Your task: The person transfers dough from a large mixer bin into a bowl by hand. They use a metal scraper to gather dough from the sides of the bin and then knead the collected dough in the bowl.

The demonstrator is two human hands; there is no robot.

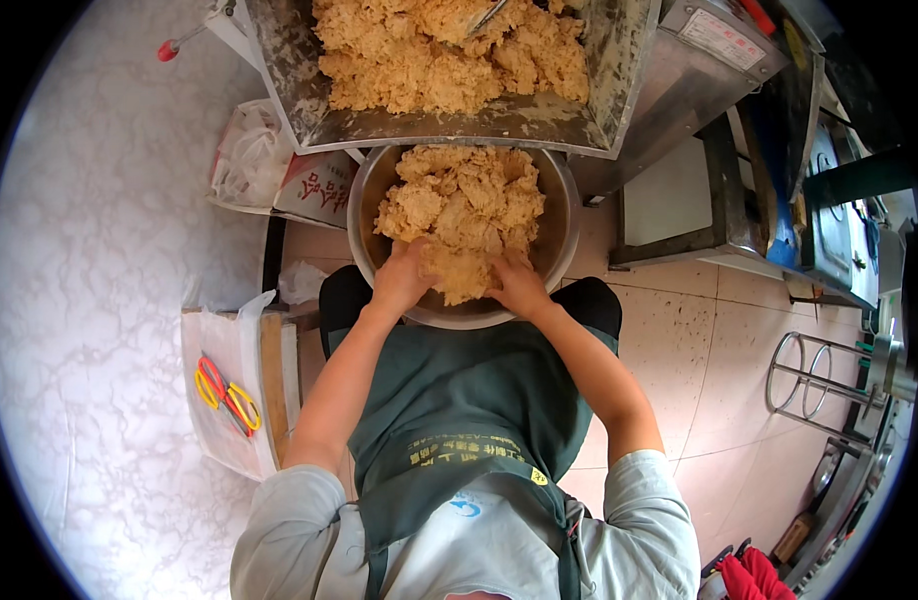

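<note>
A round metal bowl sits close in front of me, heaped with crumbly yellowish-tan dough. My left hand is inside the bowl's near left side, fingers curled into the dough. On the near right side, my right hand grips the same mass. Between the two hands a looser clump bulges toward me; some fingertips are buried in it. Above the bowl's far rim, a tilted metal mixer trough holds a large heap of the same dough, with a metal mixing bar partly showing.
Left of the bowl stands a cardboard box with a plastic bag. Red and yellow scissors lie on a plastic-covered stand by the marbled wall. A metal-framed table and a wire rack are at right.
</note>
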